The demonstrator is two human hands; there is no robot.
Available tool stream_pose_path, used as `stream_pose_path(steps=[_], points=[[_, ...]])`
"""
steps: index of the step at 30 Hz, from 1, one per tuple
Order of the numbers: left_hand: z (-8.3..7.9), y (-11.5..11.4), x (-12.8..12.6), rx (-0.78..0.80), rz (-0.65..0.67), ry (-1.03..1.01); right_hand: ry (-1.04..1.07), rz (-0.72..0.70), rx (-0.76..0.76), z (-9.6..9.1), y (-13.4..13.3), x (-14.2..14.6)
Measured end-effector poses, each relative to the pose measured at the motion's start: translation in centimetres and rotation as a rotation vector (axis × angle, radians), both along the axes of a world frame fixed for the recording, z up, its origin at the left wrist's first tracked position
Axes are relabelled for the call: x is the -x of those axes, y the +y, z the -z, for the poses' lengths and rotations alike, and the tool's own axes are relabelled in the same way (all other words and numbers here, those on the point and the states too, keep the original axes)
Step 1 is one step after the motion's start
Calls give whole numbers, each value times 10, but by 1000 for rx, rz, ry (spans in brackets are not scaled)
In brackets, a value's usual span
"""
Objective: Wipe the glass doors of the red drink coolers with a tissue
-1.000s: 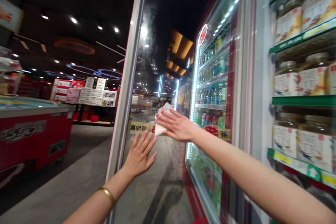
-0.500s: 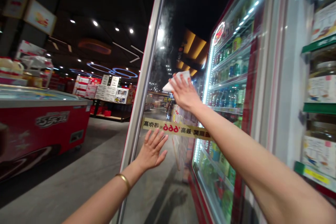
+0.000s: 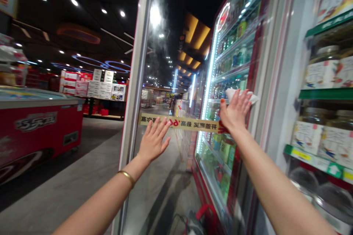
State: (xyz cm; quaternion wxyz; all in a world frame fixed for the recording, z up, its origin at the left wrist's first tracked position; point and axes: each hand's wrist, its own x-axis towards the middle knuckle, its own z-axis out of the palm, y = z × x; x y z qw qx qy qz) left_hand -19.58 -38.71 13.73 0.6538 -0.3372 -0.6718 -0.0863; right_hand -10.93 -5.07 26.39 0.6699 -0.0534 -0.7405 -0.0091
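Observation:
My right hand (image 3: 234, 112) presses a folded white tissue (image 3: 252, 98) against the glass door (image 3: 165, 80), near its right side. Its fingers lie over the tissue, part of which sticks out beyond them. On the left part of the same pane, my left hand (image 3: 154, 141) rests flat with fingers spread and nothing in it. A gold bangle (image 3: 127, 178) circles the left wrist. Across the glass runs a yellow printed strip (image 3: 193, 125), its lettering seen in reverse; both hands partly cover it. A hazy smear shows on the upper glass.
A metal frame (image 3: 134, 80) edges the door on the left. Through the glass stands a lit drinks cooler (image 3: 220, 69). Shelves of labelled jars (image 3: 322, 68) are close on the right. A red chest freezer (image 3: 38, 132) and stacked boxes (image 3: 100, 84) stand left.
My right hand has swept right and slightly down across the glass with the tissue. My left hand stays flat on the pane. The view has turned a little to the right.

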Motion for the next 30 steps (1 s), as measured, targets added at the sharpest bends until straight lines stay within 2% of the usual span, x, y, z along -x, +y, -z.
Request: stream_pose_path(steps=[1,2,3,4,6,8,10,12,13,15,16,18,19,21,23,25,27,30], points=[[1,1,-2,-4,12,-9,-33,-14,-69,16,-2,-3],[1,1,-3,-8,22,-17,-89,-39,-192,41,-7,-7],[2,1,-4,-10,30,-21,-181,-119,-426,70,-12,-13],[2,0,-4,-11,34,-22,-243,-156,-582,100,-16,-21],[1,0,-4,-8,36,-18,-293,-185,-744,152,-11,-37],[1,-1,-4,2,39,-13,-244,-135,-657,178,7,-46],[1,-1,-4,11,41,-11,-136,-47,-403,186,21,-43],[2,-1,-5,9,40,-12,-67,23,-186,198,18,-33],[2,-1,-5,6,41,-16,-68,35,-161,212,10,-29],[2,-1,-6,2,45,-24,-128,17,-275,255,-11,-31],[2,-1,-6,1,47,-27,-150,-12,-400,279,-20,-37],[2,-1,-6,4,50,-30,-179,-41,-555,322,-24,-55],[2,-1,-6,7,52,-29,-180,-37,-580,335,-18,-64],[2,-1,-5,13,56,-26,-169,17,-500,342,2,-71],[2,-1,-3,16,61,-20,-147,100,-331,330,20,-62],[2,-1,-2,12,66,-17,-137,153,-212,316,22,-44],[3,0,0,10,70,-15,-160,132,-258,312,9,-32],[3,0,1,9,66,0,-207,1,-525,310,-12,-32]])
